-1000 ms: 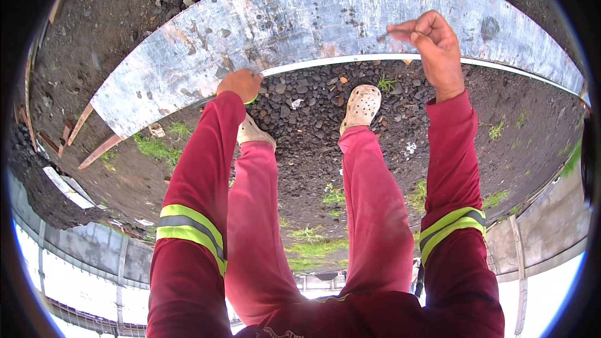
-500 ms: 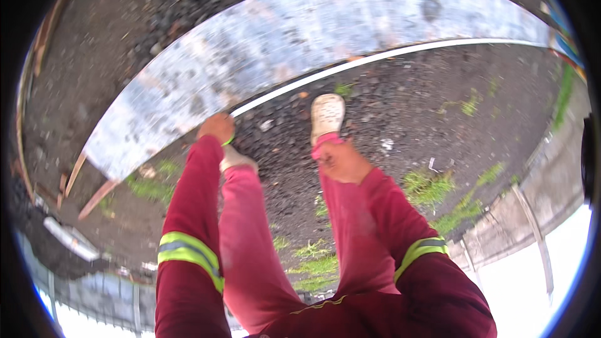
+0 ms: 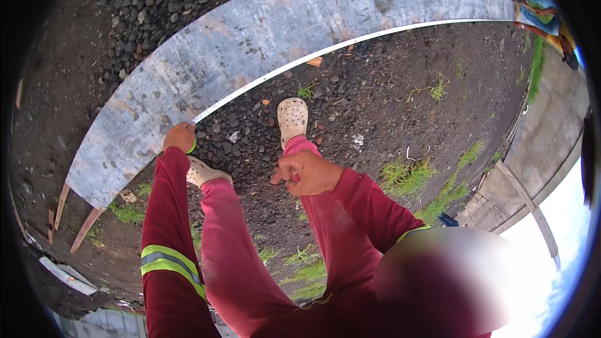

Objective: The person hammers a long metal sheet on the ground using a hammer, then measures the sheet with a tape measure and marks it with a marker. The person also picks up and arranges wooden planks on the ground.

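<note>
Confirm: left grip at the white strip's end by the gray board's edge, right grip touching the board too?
Not quite: the right grip is off the gray board, in front of the right trouser leg, per the head view. The left grip is as stated.

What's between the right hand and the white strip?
Between the right hand and the white strip, the head view shows a pale clog, grass tuft and gravel.

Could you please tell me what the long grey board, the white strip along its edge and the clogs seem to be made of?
Board: perhaps coated plywood, though metal is possible; its grey, worn face shows scratches and stains.
White strip: possibly painted metal or plastic; it looks thin, smooth and narrow.
Clogs: likely moulded foam or rubber, matt beige, judging by the hole-pierced uppers.
</note>
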{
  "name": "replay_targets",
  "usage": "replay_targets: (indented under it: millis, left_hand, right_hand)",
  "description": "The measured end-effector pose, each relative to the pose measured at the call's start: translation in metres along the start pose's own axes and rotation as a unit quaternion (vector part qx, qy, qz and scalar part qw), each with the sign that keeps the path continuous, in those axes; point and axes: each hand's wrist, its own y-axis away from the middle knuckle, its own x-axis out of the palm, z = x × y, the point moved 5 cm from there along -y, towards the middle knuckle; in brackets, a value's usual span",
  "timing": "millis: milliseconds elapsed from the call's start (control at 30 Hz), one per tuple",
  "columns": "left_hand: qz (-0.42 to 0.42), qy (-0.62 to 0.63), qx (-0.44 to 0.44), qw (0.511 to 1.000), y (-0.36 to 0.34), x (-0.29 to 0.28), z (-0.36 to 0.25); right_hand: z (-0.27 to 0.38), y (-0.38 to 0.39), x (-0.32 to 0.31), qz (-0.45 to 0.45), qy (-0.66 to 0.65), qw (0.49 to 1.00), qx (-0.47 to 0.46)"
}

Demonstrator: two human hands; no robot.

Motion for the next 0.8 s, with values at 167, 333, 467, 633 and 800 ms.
replay_targets:
  millis: [167, 333, 467, 633, 800]
  left_hand:
    - [0.000, -0.026, 0.036, 0.999, 0.008, -0.007, -0.015]
    - [-0.086, 0.089, -0.017, 0.992, 0.027, -0.035, -0.007]
    - [0.012, 0.038, -0.010, 0.999, 0.022, -0.024, -0.005]
    - [0.020, 0.038, -0.022, 0.999, 0.002, -0.006, 0.000]
    - [0.005, -0.013, 0.049, 0.999, -0.007, 0.003, -0.001]
  right_hand:
    - [0.002, -0.032, -0.019, 0.025, 0.002, 0.999, 0.026]
    - [-0.011, -0.040, -0.008, 0.120, 0.039, 0.989, 0.082]
    - [-0.012, -0.042, 0.004, 0.096, 0.003, 0.995, 0.014]
    - [-0.018, -0.049, 0.000, 0.068, -0.076, 0.994, 0.045]
    - [-0.035, -0.064, -0.012, 0.032, -0.174, 0.980, 0.093]
